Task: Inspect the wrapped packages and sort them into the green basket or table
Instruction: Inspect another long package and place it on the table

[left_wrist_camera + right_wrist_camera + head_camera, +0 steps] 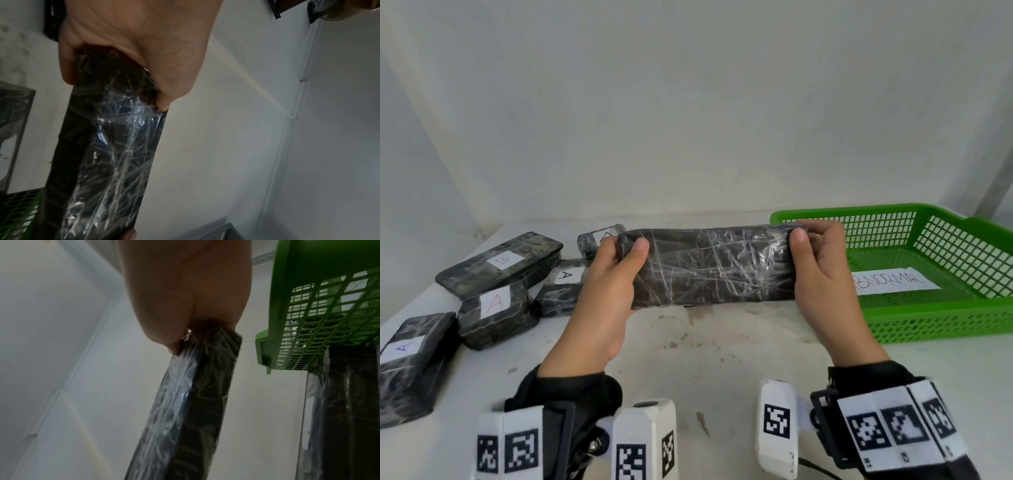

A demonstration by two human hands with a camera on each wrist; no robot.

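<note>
A long black package (710, 265) wrapped in clear film hangs above the table, held level by both hands. My left hand (616, 260) grips its left end, thumb on the near face, fingers behind. My right hand (813, 251) grips the right end the same way. No label shows on the face towards me. The left wrist view shows the package (107, 162) running away from the left hand (131, 48); the right wrist view shows the package (191, 410) below the right hand (176, 293). The green basket (941, 318) stands at the right with an "ABNORMAL" paper (893, 281) inside.
Several wrapped packages lie on the white table (722, 359) at the left: one labelled B (501, 262) and others labelled A (496, 310), (409, 363), (566, 279), (601, 238). A white wall rises behind. The basket's corner (308, 321) is close to the right hand.
</note>
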